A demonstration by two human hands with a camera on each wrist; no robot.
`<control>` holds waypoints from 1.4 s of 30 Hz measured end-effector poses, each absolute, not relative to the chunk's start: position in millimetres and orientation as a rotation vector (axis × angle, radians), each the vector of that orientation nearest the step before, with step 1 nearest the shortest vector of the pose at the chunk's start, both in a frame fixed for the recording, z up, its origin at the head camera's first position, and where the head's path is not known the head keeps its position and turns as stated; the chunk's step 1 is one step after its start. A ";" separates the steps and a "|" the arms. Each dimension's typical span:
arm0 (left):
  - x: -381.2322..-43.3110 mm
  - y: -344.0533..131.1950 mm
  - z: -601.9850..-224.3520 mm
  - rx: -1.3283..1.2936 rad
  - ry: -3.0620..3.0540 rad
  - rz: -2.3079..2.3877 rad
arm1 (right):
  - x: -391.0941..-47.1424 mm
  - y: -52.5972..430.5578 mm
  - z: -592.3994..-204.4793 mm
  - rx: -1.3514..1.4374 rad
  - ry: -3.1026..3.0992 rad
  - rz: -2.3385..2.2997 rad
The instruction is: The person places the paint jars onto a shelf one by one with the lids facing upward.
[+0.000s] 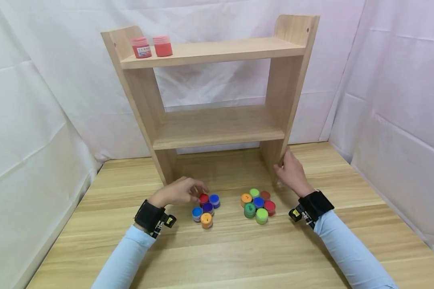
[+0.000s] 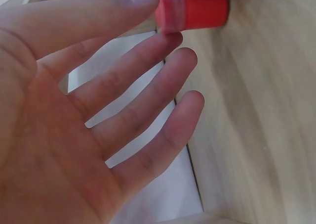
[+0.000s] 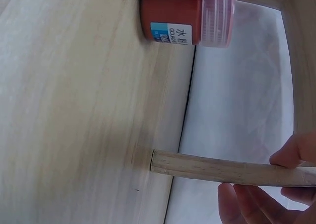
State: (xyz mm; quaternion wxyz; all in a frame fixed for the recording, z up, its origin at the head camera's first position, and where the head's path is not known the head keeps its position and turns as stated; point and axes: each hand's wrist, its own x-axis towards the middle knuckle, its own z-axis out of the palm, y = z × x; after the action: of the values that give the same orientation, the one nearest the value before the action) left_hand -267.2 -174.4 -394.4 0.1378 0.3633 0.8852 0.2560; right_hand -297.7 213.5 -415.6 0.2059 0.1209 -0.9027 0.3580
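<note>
My left hand [image 1: 182,190] reaches over a small cluster of paint jars, thumb and forefinger at the lid of a red paint jar [image 1: 203,198]. Up close, the thumb [image 2: 140,1] lies against that red jar [image 2: 205,7], while the other fingers stretch out apart from one another; the forefinger's tip is hidden. On the right, my right hand [image 1: 293,173] grips the lower front edge of the wooden shelf's side panel [image 1: 271,156]. The right wrist view has the thumb [image 3: 291,152] on one face of the panel edge [image 3: 207,169] and fingers on the other.
Two red jars, one [image 1: 141,48] with its label showing, stand on the top shelf board [image 1: 217,50]. Several coloured jars, including a light green one [image 1: 262,216], sit grouped before the right panel. Blue, purple and orange jars [image 1: 206,220] surround the red one. White cloth [image 1: 394,100] hangs around the table.
</note>
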 end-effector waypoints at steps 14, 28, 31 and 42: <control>-269.4 -168.6 -399.8 1.045 2.582 0.672 | -300.5 215.1 -414.1 0.324 -2.531 1.022; -271.5 -168.4 -408.7 1.019 2.634 0.643 | -299.4 212.9 -414.8 0.325 -2.539 1.032; -272.1 -167.3 -410.9 1.018 2.639 0.647 | -299.0 213.3 -415.3 0.327 -2.540 1.027; -275.1 -166.5 -417.9 0.978 2.658 0.729 | -299.1 213.3 -415.2 0.327 -2.535 1.033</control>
State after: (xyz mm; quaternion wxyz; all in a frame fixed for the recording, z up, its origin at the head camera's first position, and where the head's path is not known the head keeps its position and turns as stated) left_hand -275.1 -166.5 -417.9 0.1084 0.3324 0.9035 0.2479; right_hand -299.1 213.3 -415.2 0.1911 0.1164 -0.9026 0.3678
